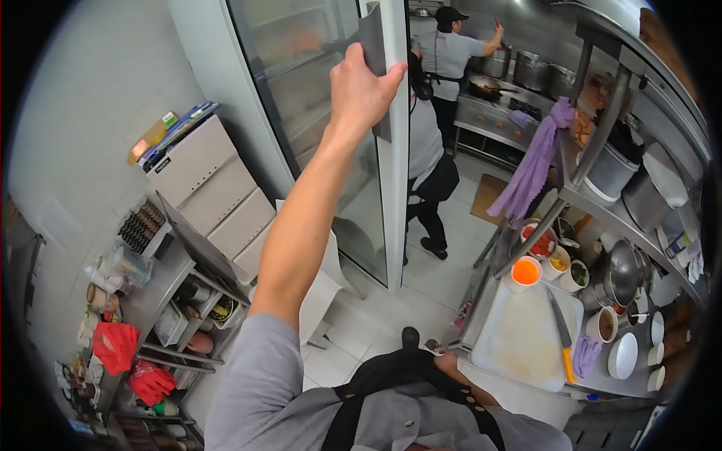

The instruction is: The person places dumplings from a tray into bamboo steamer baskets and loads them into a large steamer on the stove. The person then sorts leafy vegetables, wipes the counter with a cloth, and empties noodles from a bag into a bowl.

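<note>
My left hand (364, 92) reaches up and grips the dark grey handle (371, 34) on the white-framed glass door (395, 180). Its fingers curl behind the handle, out of sight, while the thumb lies toward the frame edge. Behind the glass, shelves show faintly. Low by my dark apron (402, 379), part of my right hand (449, 365) and forearm shows; its fingers are hidden.
At right, a counter carries a white cutting board (519, 331), an orange-handled knife (561, 334) and sauce tubs (525, 273). Two people stand beyond the door, one by the stove (489, 113). Drawers (218, 180) and a steel shelf unit (162, 289) stand left.
</note>
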A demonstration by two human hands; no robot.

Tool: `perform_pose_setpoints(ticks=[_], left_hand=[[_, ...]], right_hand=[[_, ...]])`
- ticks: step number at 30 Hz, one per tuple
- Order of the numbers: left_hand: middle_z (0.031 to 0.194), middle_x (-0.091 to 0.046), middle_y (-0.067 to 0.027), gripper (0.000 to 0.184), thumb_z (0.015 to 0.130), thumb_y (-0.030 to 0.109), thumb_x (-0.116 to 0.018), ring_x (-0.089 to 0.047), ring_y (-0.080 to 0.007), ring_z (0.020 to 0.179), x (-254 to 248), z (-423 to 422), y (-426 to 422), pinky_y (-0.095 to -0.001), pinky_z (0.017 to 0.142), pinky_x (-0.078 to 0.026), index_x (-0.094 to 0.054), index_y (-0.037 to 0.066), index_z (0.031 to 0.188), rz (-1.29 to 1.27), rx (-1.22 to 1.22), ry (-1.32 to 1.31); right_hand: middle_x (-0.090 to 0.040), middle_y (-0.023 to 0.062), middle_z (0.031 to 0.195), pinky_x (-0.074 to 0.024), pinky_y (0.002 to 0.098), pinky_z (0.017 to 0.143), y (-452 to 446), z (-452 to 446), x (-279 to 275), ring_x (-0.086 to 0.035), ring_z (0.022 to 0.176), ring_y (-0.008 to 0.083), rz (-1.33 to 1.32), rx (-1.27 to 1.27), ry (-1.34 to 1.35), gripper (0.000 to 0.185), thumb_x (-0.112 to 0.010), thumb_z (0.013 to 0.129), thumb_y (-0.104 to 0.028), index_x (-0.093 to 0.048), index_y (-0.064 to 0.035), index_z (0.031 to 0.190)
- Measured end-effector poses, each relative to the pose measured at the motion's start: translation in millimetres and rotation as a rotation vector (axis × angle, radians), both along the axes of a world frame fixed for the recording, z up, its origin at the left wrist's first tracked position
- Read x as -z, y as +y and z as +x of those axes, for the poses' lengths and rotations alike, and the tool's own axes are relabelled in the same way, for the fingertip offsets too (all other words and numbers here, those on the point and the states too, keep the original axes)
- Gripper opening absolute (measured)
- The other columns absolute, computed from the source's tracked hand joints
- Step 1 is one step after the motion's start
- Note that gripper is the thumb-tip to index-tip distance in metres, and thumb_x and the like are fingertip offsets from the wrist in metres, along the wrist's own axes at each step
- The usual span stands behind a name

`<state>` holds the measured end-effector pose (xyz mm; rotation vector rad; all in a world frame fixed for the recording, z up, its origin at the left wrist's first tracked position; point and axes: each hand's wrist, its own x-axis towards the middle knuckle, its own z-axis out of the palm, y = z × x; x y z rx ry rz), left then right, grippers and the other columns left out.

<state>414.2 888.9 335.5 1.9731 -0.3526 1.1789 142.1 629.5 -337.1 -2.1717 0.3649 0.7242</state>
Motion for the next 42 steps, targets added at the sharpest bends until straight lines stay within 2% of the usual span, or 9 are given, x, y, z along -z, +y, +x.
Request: perform_pose_setpoints(ticks=[3,8,11,21,25,29,31,35,42], left_hand=[[0.073,-0.064,-0.0213,0.042,0.071,0.028,-0.074,-0.064,-0.0303,0.067,-2.1,-36.2,17.3,-0.0376,0.06,-0.05,-0.052,-0.006,0.083,0.004,0.018,0.067],[0.073,-0.056,0.0003,0.028,0.083,0.02,-0.07,-0.045,-0.0044,0.061,9.4,-67.1,65.4,-0.0202,0.053,-0.037,-0.057,-0.001,0.095,-0.013,0.124,0.089],[0.086,-0.058,-0.0003,0.029,0.088,0.023,-0.064,-0.05,-0.0057,0.072,26.6,-73.5,96.2,-0.0207,0.062,-0.041,-0.054,-0.001,0.103,-0.222,0.272,0.091],[0.101,-0.059,-0.0086,0.042,0.099,0.041,-0.036,-0.058,-0.0204,0.086,102.3,-108.5,119.4,-0.035,0.076,-0.05,-0.048,0.005,0.117,-0.798,-0.271,-0.553],[0.095,-0.057,-0.0067,0.042,0.098,0.04,-0.036,-0.052,-0.0174,0.076,113.8,-120.9,120.1,-0.0325,0.067,-0.046,-0.048,0.006,0.118,-0.722,-0.14,-0.46],[0.095,-0.058,-0.0073,0.041,0.097,0.039,-0.037,-0.053,-0.0178,0.077,116.1,-121.6,128.6,-0.0322,0.068,-0.046,-0.048,0.005,0.118,-0.668,-0.168,-0.452],[0.095,-0.058,-0.0077,0.041,0.097,0.038,-0.038,-0.053,-0.018,0.078,119.0,-125.4,134.9,-0.0321,0.068,-0.046,-0.048,0.005,0.118,-0.666,-0.177,-0.467],[0.094,-0.058,-0.0083,0.04,0.097,0.037,-0.038,-0.054,-0.0185,0.079,120.9,-131.5,136.0,-0.0319,0.07,-0.047,-0.048,0.004,0.119,-0.647,-0.207,-0.472],[0.093,-0.059,-0.0095,0.039,0.097,0.034,-0.04,-0.055,-0.0192,0.08,95.7,-133.0,117.4,-0.0314,0.072,-0.047,-0.048,0.003,0.119,-0.593,-0.262,-0.341]], right_hand=[[-0.057,0.025,0.115,-0.0416,0.0441,0.094,35.9,39.3,-10.1,-0.051,0.113,0.0397,-0.118,-0.251,-0.024,0.046,-0.048,0.087,-0.037,-0.059,0.0008,0.111],[-0.06,0.026,0.111,-0.0498,0.0405,0.082,69.5,190.7,-29.6,-0.062,0.095,0.0359,-0.203,-0.861,0.024,0.064,-0.059,0.076,-0.048,-0.06,0.0071,0.109],[-0.062,0.0131,0.097,-0.0511,0.0327,0.051,90.0,281.0,-139.8,-0.059,0.058,0.0177,0.57,-0.032,0.259,0.044,-0.063,0.085,-0.025,-0.053,-0.0036,0.122],[-0.058,-0.002,0.084,-0.0409,0.0194,0.052,237.2,483.6,-464.7,-0.049,0.061,0.0044,0.983,-1.158,-0.308,0.024,-0.065,0.085,-0.017,-0.062,-0.0085,0.107],[-0.062,0.0046,0.079,-0.0491,0.027,0.051,293.1,573.7,-619.1,-0.059,0.059,0.0108,1.133,-0.994,-0.869,0.027,-0.067,0.083,-0.015,-0.06,0.0001,0.105],[-0.065,0.0079,0.074,-0.0471,0.027,0.049,333.2,621.4,-797.3,-0.059,0.05,0.0112,0.677,-0.657,-1.272,0.017,-0.061,0.084,-0.018,-0.064,-0.0052,0.095],[-0.067,0.0213,0.085,-0.0522,0.0385,0.073,389.1,700.1,-855.0,-0.067,0.082,0.0295,0.549,-0.404,-1.856,0.02,-0.062,0.071,-0.016,-0.07,-0.0036,0.084],[-0.068,0.0128,0.085,-0.0519,0.0377,0.073,423.2,771.9,-922.5,-0.066,0.078,0.029,-0.112,-0.428,-1.972,0.023,-0.059,0.075,-0.021,-0.067,-0.0102,0.094],[-0.069,0.012,0.092,-0.051,0.0344,0.077,497.1,887.3,-943.2,-0.065,0.082,0.0253,-0.013,-0.702,-1.744,0.025,-0.067,0.07,-0.021,-0.072,-0.0144,0.094]])
